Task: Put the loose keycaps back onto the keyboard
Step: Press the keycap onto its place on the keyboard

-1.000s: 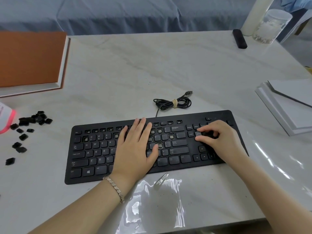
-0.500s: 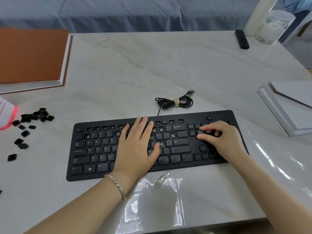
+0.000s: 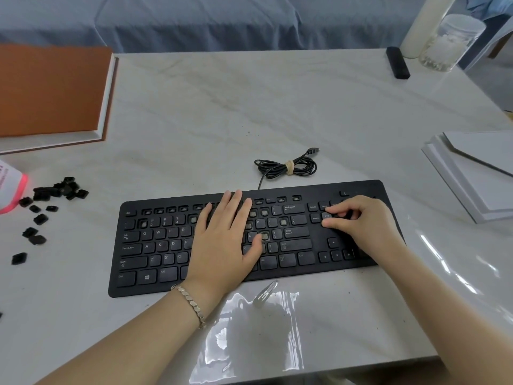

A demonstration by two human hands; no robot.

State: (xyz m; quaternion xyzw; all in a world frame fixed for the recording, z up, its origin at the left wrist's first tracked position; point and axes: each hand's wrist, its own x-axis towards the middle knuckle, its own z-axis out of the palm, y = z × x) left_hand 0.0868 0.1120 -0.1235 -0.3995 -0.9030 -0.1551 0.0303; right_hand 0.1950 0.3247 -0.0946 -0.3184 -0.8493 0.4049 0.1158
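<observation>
Marble-look table (image 3: pixel 249 107) fills the view, pale grey with faint veins, and a blue cloth (image 3: pixel 222 20) hangs behind its far edge. On the far left lies an orange board (image 3: pixel 50 87), and below it stands a pink-and-white container (image 3: pixel 8 187). Beside that container the loose keycaps (image 3: pixel 55 190) are scattered, well apart from the keyboard (image 3: pixel 155 245). The keyboard lies near the front edge and several of its sockets are bare. The left hand (image 3: pixel 222 245) rests flat on its middle, fingers straight. A coiled cable (image 3: pixel 286 168) lies just behind. A shiny film (image 3: pixel 249 343) covers the front of the table. The right hand (image 3: pixel 363 223) is curled over the keys near Insert; whether it pinches a keycap cannot be told. On the far right lie white sheets (image 3: pixel 477 173), with a jar (image 3: pixel 449 43) at the corner.
</observation>
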